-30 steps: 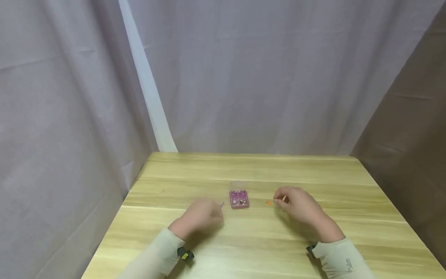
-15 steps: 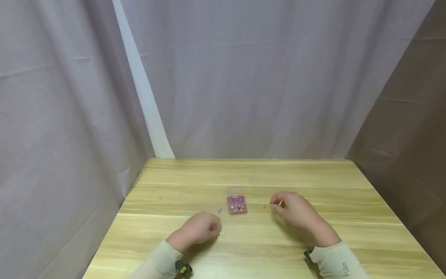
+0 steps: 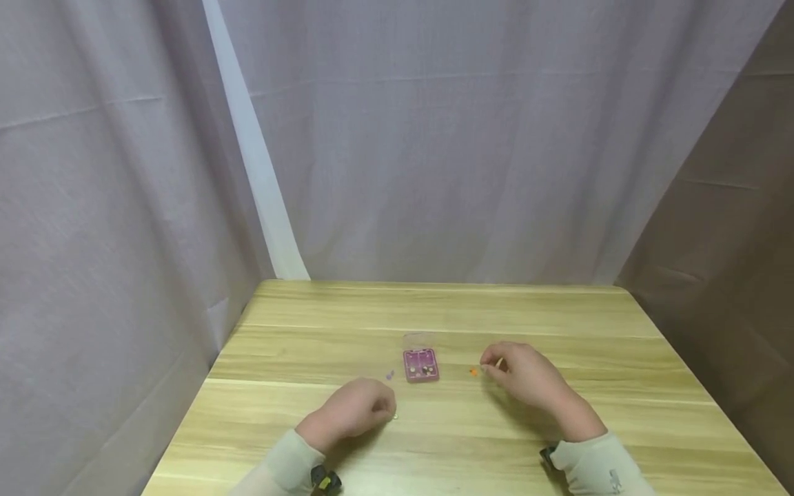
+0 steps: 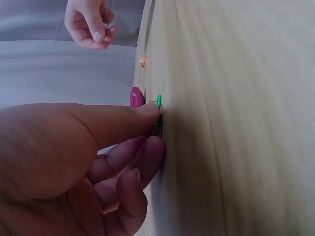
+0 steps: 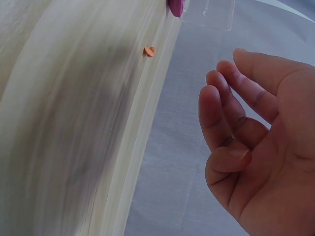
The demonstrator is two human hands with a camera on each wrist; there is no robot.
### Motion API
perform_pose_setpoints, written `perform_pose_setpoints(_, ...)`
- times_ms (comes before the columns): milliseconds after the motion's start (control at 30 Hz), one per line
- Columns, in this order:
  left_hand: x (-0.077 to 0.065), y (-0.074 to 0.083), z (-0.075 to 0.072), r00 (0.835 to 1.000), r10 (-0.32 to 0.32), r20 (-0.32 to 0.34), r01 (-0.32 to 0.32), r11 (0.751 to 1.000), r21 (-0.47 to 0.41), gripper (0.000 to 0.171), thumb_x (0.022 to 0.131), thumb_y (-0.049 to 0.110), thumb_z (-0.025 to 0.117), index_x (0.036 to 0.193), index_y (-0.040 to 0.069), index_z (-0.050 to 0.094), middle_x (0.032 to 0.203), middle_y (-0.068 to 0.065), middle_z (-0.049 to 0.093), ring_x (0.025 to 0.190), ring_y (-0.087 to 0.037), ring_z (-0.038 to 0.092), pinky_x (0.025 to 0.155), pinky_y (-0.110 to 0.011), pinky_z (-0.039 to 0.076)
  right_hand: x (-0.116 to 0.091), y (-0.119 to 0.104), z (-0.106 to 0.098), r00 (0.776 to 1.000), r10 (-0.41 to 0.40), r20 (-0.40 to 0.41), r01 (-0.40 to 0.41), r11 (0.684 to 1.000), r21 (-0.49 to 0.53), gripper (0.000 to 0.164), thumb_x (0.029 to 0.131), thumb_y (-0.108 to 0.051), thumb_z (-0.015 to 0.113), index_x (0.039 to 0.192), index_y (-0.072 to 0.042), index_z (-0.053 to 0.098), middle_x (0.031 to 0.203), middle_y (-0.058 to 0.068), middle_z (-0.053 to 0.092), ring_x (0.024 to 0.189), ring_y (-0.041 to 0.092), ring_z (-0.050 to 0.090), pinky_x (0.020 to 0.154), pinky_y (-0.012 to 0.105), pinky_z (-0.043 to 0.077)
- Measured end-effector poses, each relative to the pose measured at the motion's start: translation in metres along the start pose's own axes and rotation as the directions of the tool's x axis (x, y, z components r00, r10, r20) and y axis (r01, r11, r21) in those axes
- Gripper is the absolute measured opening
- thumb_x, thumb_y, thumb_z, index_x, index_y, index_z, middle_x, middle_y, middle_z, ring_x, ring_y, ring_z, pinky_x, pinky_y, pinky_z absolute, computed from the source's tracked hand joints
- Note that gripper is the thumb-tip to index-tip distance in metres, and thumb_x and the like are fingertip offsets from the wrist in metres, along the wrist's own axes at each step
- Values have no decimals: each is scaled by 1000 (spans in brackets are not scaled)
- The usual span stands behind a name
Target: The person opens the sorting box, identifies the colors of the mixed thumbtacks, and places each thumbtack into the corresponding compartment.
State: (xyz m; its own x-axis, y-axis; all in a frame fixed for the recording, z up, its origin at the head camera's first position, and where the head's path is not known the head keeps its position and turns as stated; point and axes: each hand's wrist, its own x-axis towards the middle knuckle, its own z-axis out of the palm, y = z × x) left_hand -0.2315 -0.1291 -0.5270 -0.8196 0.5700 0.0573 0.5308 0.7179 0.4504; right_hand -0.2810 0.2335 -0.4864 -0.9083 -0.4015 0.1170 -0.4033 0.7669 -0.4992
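My left hand (image 3: pixel 356 408) is low over the table, thumb and fingertips pinching at a small flat green piece (image 4: pixel 159 101) on the wood; its kind is too small to tell. To the right, my right hand (image 3: pixel 524 372) hovers with loosely bent fingers and nothing between them. In the right wrist view its fingertips stand apart from the thumb. Near it lie small orange pieces (image 3: pixel 473 370). Between the hands stands a small purple compartment box (image 3: pixel 421 366), its clear lid (image 3: pixel 418 340) folded back, with several light and dark round pieces in its front compartments.
Two small purple pieces (image 3: pixel 390 375) lie left of the box. The wooden table (image 3: pixel 527 310) ends at the back against a grey curtain (image 3: pixel 434 172), with more cloth at both sides.
My left hand has come down and slowed beside the green pieces, its fingertips now at them. The right hand keeps its place near the orange pieces. The head view has tilted slightly.
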Motion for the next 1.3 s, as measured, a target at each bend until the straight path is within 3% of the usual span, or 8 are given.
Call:
perform_pose_setpoints(133,0,-2,-3,1000,-23,-2,23,999,-24,34,102,10,72,73,23,59,68,15,52,65,-3,49,67,-24,50,-3,0,0,1000,3,5,-3,1000,-2,5,104,-22,78,107,-19,79,93,-13,72,79,7,62,67,32,55)
perform_pose_setpoints(267,8,-5,-7,997,-70,-43,68,997,-37,29,106,18,70,78,22,62,78,12,55,71,-6,51,69,-28,52,-4,1,-3,1000,8,6,-8,1000,-9,4,104,-21,77,108,-20,79,94,-12,72,80,8,62,68,33,55)
perform_pose_setpoints(433,36,-7,-15,984,-41,-175,33,998,-46,13,108,24,70,97,19,76,92,10,62,85,-10,58,80,-33,56,2,-1,-9,1000,-10,-3,9,1000,-17,5,105,-19,76,108,-20,79,95,-11,72,82,9,63,68,34,55)
perform_pose_setpoints(533,54,-8,-13,976,-45,-212,34,998,-55,9,108,23,71,108,17,79,96,11,63,88,-7,59,84,-31,57,4,-4,-10,1000,-6,5,6,1000,-15,5,105,-20,75,109,-20,79,96,-12,72,83,9,63,69,34,55)
perform_pose_setpoints(700,73,-6,-1,981,-68,-181,65,998,-22,10,105,25,75,110,18,79,99,12,66,92,-6,62,89,-30,58,1,-8,-7,1000,17,19,-17,1000,3,5,105,-20,75,109,-19,78,95,-11,71,82,10,63,69,33,55)
perform_pose_setpoints(933,77,1,5,987,-77,-139,84,996,41,6,104,20,76,105,16,80,107,5,78,111,-17,71,109,-39,56,-2,-10,-1,1000,25,10,-25,1000,-6,7,104,-20,76,111,-18,79,95,-12,72,83,9,63,71,35,56)
perform_pose_setpoints(1300,76,1,6,989,-72,-131,80,995,52,7,104,19,77,97,19,78,97,9,74,97,-11,68,96,-34,59,-9,-11,-7,1000,28,1,-28,999,-19,9,106,-21,75,112,-17,80,100,-11,73,86,9,63,75,37,57)
